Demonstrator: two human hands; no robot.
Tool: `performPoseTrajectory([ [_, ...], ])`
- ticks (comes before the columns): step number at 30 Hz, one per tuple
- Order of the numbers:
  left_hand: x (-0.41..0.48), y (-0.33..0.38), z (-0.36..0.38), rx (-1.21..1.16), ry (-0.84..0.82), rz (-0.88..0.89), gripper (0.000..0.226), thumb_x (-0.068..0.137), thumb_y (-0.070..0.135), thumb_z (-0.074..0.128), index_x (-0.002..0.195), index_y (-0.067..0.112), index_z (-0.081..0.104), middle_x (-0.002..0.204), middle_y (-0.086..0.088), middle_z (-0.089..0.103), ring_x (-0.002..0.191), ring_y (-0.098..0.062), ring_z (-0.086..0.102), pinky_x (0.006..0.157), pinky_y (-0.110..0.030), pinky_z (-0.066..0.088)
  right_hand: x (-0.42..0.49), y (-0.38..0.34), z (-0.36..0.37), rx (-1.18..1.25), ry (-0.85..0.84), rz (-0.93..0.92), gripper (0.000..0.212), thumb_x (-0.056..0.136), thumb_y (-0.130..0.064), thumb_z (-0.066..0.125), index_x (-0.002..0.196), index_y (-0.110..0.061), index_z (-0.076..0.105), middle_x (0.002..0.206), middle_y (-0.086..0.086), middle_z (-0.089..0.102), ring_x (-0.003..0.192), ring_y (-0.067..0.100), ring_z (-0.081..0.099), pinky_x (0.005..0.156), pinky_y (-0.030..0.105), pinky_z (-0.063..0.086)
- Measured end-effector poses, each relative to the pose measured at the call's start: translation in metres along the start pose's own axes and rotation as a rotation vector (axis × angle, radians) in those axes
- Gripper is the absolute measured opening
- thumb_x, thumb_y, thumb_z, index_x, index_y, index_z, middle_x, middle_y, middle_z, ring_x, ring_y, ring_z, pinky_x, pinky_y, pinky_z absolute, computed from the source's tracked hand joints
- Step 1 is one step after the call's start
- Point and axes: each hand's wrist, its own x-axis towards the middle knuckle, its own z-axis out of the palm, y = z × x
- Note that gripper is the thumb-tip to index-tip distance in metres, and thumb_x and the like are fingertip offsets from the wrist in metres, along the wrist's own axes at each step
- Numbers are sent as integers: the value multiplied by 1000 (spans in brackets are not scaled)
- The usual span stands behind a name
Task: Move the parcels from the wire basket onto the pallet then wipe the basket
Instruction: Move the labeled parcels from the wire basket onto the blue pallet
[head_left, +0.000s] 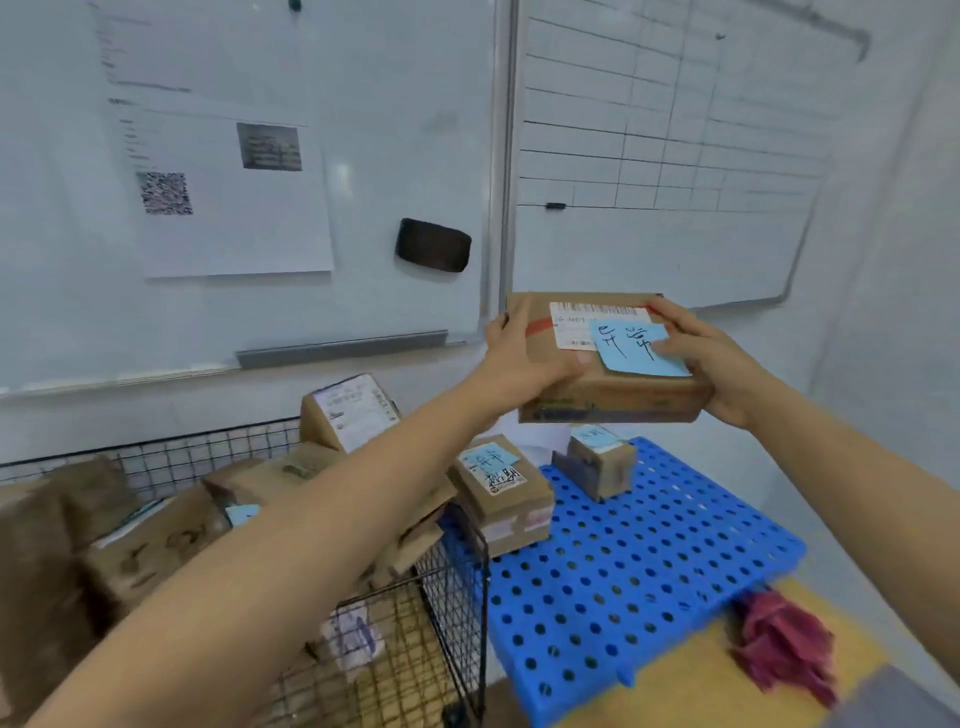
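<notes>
1. Above the far edge of the blue pallet (649, 571), one brown parcel (623, 387) is held in the air, almost level, with a blue note (636, 348) stuck on its top.
2. It is grasped from both sides. The left hand (524, 358) is curled round its left edge, and the right hand (711, 364) is closed on its right edge, with fingers laid over the note.
3. Two lots are already set down on the pallet, it seems: a small parcel (597, 462) at the back and stacked parcels (501, 491) just beside the wire basket (452, 597).
4. Many remaining parcels (156, 540) are seen in the basket, so the moving is judged to be at an early stage.
5. The wiping is not yet begun, and a red cloth (779, 644) lies untouched near the pallet.
</notes>
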Motion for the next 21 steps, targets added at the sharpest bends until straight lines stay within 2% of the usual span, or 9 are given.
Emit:
performPoseTrajectory([
  [4, 24, -3, 67, -61, 29, -96, 93, 80, 33, 71, 149, 23, 10, 148, -6, 15, 132, -24, 33, 107, -33, 35, 9, 22, -61, -72, 13, 65, 55, 89, 0, 48, 134, -31, 44, 123, 0, 56, 89, 13, 61, 56, 17, 54],
  [8, 26, -27, 126, -115, 6, -161, 94, 81, 30, 71, 150, 24, 7, 151, -4, 10, 136, -20, 26, 106, -26, 28, 14, 54, -107, -153, -8, 134, 58, 87, 0, 50, 131, -37, 45, 118, -3, 59, 91, 15, 60, 59, 18, 54],
  [11, 22, -51, 159, -146, -9, -225, 94, 80, 30, 72, 150, 26, 9, 152, -2, 8, 137, -18, 23, 110, -29, 25, 16, 86, -128, -182, -26, 177, 57, 87, 4, 48, 126, -38, 46, 108, -8, 61, 88, 13, 61, 62, 19, 52],
  [15, 27, -82, 179, -147, -3, -289, 92, 79, 29, 73, 148, 27, 13, 152, -1, 10, 138, -18, 22, 113, -32, 24, 26, 126, -135, -215, -41, 218, 58, 86, 5, 50, 122, -40, 45, 101, -5, 62, 84, 15, 61, 65, 25, 48],
  [18, 37, -105, 180, -142, 53, -339, 89, 78, 24, 73, 147, 29, 17, 154, 0, 10, 139, -18, 22, 112, -34, 26, 45, 149, -126, -235, -76, 228, 60, 86, 2, 52, 127, -40, 43, 104, -7, 60, 89, 15, 60, 68, 26, 48],
  [21, 52, -130, 170, -114, 125, -390, 89, 77, 22, 74, 147, 30, 19, 154, 0, 13, 140, -19, 22, 115, -41, 25, 69, 170, -108, -251, -114, 244, 61, 86, 0, 54, 134, -35, 41, 118, -2, 56, 98, 13, 57, 72, 24, 48],
])
